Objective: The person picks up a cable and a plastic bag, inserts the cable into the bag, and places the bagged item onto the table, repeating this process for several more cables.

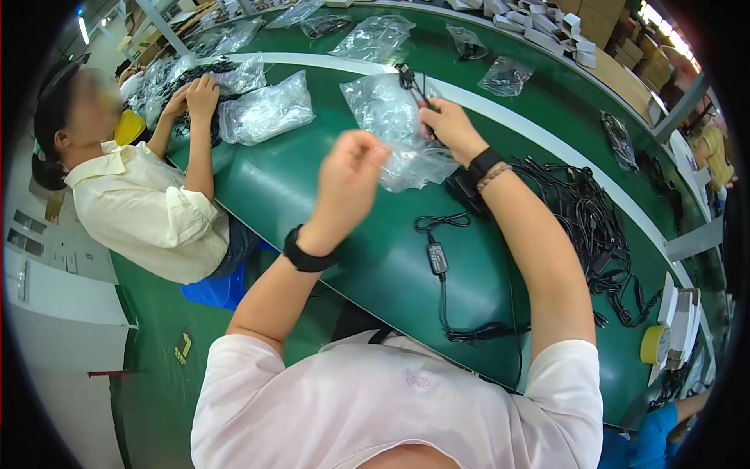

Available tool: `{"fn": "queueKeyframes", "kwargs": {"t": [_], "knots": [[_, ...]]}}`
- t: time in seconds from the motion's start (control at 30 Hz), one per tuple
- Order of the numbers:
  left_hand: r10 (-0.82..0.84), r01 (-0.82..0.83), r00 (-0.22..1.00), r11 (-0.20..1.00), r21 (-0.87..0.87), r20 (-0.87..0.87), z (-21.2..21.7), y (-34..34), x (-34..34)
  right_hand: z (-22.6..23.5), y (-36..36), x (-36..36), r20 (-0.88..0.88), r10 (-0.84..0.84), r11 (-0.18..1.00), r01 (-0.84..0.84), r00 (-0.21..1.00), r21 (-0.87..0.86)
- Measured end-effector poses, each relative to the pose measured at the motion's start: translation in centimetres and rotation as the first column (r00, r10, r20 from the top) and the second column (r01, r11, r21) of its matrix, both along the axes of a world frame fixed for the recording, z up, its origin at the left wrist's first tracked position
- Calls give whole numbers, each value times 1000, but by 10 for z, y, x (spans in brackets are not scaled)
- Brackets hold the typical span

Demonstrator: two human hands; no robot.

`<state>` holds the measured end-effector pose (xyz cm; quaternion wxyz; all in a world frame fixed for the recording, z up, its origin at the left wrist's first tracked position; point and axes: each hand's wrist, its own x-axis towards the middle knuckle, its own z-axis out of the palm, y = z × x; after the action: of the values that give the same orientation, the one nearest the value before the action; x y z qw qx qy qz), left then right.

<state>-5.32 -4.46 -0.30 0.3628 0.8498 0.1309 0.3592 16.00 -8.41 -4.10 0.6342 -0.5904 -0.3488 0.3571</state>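
Cable (422,95) in glossy black, bunched into a narrow bundle with blocky plug ends, sits in the head view over a crinkled clear bag (375,102); whether the two touch is unclear. The right hand (451,127) grips the bundle between curled fingers and thumb. Nearer the person, the left hand (353,168) is raised and blurred, its fingers bent in toward the thumb; whether it pinches anything, I cannot tell. A second filmy bag (422,168) lies rumpled between the hands, on a smooth, shiny green tabletop (367,258).

Closer in, a thin cord (444,301) with a small rectangular box (437,259) along it loops loosely. Right of the right forearm, a tangled heap of black cables (582,215) spreads in ropy strands, with a round yellow tape roll (655,344) near its closer end. To the left, a co-worker in a pale yellow shirt (141,207) has both hands by puffy, wrinkled plastic packets (266,109).
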Motion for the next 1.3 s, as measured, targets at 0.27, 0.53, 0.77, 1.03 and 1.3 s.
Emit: {"fn": "queueKeyframes", "kwargs": {"t": [0.27, 0.53, 0.77, 1.03, 1.3], "knots": [[47, 303, 825, 803, -512, 563, 83, 39, -16, 68, -58, -17, -14, -75, 988, 76, 997, 132], [-152, 576, 814, 331, -747, 561, 52, 38, 64, 73, -161, -22, -383, 165, 872, 47, 909, 488], [-379, 647, 642, -197, -737, 666, 2, 14, 85, 55, -162, -14, -375, 197, 881, 4, 906, 473], [-324, 472, 859, 198, -859, 397, -1, 45, 78, 57, -157, -6, -95, -123, 936, 148, 988, 320], [-311, 378, 910, 349, -857, 275, 9, 25, 74, 55, -161, -7, 223, -261, 950, 208, 939, 233]]}}
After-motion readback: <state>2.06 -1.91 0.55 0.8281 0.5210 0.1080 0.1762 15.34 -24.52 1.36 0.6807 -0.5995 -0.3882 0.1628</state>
